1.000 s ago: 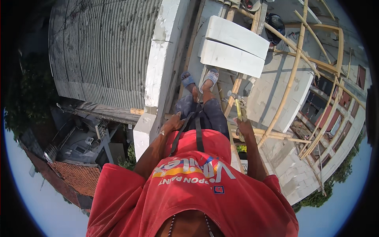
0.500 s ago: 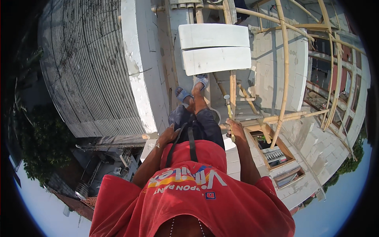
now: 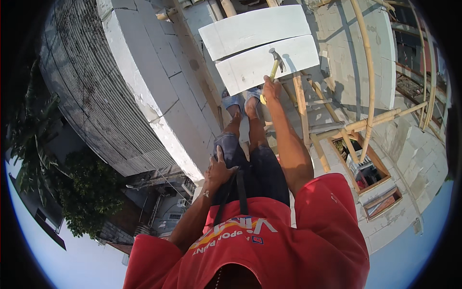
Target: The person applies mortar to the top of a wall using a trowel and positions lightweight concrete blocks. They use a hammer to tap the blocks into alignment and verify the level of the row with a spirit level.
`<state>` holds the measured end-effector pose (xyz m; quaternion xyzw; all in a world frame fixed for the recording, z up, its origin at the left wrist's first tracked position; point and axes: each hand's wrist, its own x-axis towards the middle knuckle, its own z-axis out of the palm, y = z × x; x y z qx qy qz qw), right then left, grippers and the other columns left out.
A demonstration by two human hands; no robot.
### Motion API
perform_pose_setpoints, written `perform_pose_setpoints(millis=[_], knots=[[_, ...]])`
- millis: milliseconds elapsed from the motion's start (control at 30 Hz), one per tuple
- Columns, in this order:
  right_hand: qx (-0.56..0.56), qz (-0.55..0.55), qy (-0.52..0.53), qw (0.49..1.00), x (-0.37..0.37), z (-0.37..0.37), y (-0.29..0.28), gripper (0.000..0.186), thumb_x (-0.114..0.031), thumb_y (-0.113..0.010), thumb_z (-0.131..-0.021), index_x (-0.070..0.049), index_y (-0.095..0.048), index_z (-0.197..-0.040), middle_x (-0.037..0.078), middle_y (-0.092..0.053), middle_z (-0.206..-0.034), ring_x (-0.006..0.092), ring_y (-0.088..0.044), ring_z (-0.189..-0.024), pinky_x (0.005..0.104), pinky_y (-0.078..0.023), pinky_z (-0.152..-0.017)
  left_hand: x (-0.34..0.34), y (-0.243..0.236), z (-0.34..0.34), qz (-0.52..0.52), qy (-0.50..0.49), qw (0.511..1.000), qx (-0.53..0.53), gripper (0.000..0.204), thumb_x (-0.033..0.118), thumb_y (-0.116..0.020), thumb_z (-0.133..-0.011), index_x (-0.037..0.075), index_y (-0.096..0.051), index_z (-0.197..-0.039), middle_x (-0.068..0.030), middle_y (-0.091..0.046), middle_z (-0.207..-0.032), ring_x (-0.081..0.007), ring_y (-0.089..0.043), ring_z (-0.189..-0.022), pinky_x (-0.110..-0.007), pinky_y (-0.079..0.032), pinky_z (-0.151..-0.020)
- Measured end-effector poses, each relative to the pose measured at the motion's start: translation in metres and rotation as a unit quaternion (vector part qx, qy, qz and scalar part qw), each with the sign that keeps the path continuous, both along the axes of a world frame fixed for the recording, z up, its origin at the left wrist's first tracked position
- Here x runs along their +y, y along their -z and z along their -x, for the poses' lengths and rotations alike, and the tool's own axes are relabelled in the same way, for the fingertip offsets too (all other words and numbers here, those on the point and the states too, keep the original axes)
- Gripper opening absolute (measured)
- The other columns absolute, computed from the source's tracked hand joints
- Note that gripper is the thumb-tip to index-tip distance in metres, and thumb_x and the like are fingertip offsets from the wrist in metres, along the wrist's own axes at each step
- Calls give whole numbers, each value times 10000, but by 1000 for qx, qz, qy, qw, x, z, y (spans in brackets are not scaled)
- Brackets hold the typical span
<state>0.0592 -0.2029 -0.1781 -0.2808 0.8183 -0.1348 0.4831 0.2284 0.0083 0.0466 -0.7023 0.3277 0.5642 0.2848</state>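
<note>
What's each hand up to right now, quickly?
Left hand: open, fingers spread on the dark shorts, holding nothing.
Right hand: closed around the handle of a hammer.

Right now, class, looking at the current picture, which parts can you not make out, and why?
All in the head view:
- Middle of the hammer handle: covered by the right hand.
- Front of the right sandal: hidden by the near white block.
- Upper end of the tall bamboo pole: cut off by the top edge.
- Items inside the wooden frame: too small to identify.
</note>
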Motion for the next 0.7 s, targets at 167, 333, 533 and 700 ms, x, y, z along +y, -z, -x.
perform_pose_setpoints(millis=[167,333,533,700], knots=[[6,59,59,996,-52,-54,101,520,-449,-595,-930,64,-599,-1014,275,-691,-988,422,-691,-945,469,-545,-847,-3,35,24,8,70,996,-55,1221,488,-805,-779,74,-9,-1607,-306,-417,-1432,-500,-558,-1188,-545,-481,-989],[-29,-67,-45,996,-16,-106,136,498,-376,-584,-950,46,-520,-1206,322,-643,-1137,459,-664,-1047,510,-557,-903,1,41,9,-2,80,995,-67,1202,468,-795,-796,55,-4,-1601,-283,-469,-1339,-470,-586,-1136,-549,-499,-939],[11,-20,-75,997,72,-57,144,513,-352,-600,-924,58,-570,-1232,316,-634,-1106,462,-651,-1036,512,-526,-940,10,46,-1,-21,115,993,-30,1179,467,-780,-809,42,-13,-1597,-296,-470,-1331,-479,-593,-1121,-551,-498,-939],[82,-40,0,996,241,102,158,396,-313,-591,-933,52,-621,-1084,304,-653,-1047,457,-645,-993,498,-511,-865,9,49,9,-45,144,989,4,1193,479,-776,-810,37,9,-1593,-321,-466,-1334,-494,-572,-1161,-552,-480,-981]])
